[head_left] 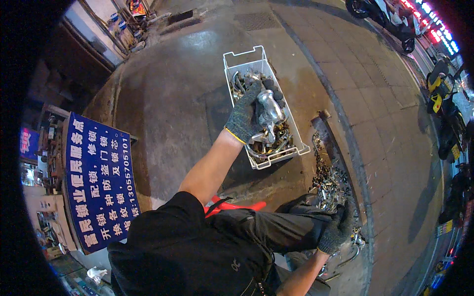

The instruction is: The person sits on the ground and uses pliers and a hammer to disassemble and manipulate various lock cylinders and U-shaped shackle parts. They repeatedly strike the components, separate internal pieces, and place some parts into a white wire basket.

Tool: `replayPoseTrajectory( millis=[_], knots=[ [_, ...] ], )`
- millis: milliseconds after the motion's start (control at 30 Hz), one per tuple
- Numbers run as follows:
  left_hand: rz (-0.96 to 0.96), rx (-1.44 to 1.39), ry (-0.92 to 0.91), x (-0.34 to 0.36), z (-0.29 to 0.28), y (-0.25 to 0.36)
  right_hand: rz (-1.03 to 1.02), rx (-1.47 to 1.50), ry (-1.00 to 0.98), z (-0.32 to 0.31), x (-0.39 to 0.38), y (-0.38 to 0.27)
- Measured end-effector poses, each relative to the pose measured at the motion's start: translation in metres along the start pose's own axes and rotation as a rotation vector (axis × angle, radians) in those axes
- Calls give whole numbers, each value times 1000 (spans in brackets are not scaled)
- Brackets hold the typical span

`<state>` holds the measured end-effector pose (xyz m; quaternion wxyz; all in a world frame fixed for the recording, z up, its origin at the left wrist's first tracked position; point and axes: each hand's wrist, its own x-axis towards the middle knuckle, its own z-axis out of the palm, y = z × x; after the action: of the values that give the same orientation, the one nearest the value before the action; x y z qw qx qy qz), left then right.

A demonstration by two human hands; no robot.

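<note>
My left hand point(244, 116), in a dark grey knitted glove with a yellow cuff edge, is over a white wire-rimmed basket point(291, 154). Its fingers are closed around a shiny, knob-shaped metal fitting point(270, 107). Beneath lie mixed metal parts point(281, 140), some silvery and some brass-coloured, with a curved tube among them. Beside my knee, my gloved right hand point(336, 232) is low at the near end of a heap of small metal pieces point(333, 187). Its fingers look pressed together; whatever they hold, if anything, is hidden.
A dark bar point(340, 160) borders the metal heap on the right, next to a paved walkway point(365, 98). At the left stands a blue sign point(96, 182) with white writing. Something red point(237, 206) lies by my leg. Parked scooters point(390, 22) line the far right.
</note>
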<state>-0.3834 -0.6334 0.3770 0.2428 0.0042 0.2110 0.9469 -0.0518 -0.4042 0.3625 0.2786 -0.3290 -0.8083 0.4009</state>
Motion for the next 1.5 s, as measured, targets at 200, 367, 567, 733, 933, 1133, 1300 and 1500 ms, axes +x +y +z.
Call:
replayPoseTrajectory(
  millis=[200,367,567,733,933,1133,1300,1500],
  knots=[
    [-12,-226,-152,-14,13,12,-96,10,0,-1,-2,0],
    [6,-116,-24,-16,16,20,-76,108,-30,-1,-3,-1],
    [10,-113,-4,-20,26,31,0,121,-79,-3,-2,2],
    [-39,-254,-58,-23,34,39,-61,106,-70,-5,-4,-2],
    [-81,-242,-209,-25,34,45,-74,53,-99,-7,-5,-4],
    [85,41,-135,-30,39,47,-53,-32,-104,-5,-2,14],
    [177,135,-43,-35,47,46,-86,-72,-76,-4,-1,14],
    [219,266,-80,-42,48,45,-133,-118,-32,-6,-2,7]
  ],
)
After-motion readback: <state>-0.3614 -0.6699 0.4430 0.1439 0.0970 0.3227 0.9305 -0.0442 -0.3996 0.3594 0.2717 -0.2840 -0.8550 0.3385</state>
